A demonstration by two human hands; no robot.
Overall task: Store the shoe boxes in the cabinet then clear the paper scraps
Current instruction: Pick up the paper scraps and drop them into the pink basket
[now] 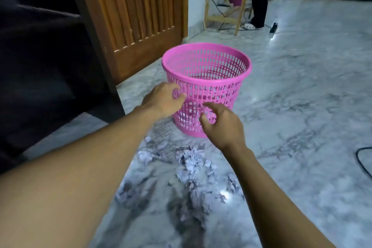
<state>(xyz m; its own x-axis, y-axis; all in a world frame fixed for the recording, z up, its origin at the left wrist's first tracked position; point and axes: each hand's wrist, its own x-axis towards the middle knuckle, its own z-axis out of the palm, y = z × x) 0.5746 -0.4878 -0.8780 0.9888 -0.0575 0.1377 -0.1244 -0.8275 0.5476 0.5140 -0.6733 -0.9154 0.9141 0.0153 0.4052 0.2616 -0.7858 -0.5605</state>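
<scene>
Paper scraps (191,164) strewn on the floor (302,106) at 6 o'clock of both hands, patch stretched 12-to-6. Right hand (220,122) nearer, loose, empty; left hand (163,100) loosely touching pink basket (213,88) at 12.

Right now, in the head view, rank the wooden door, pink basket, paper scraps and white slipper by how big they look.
1. the wooden door, largest
2. the pink basket and the paper scraps: their spread looks about alike, and the scraps lie nearer the camera, so I won't rank them
3. the white slipper, far off, smallest
</scene>
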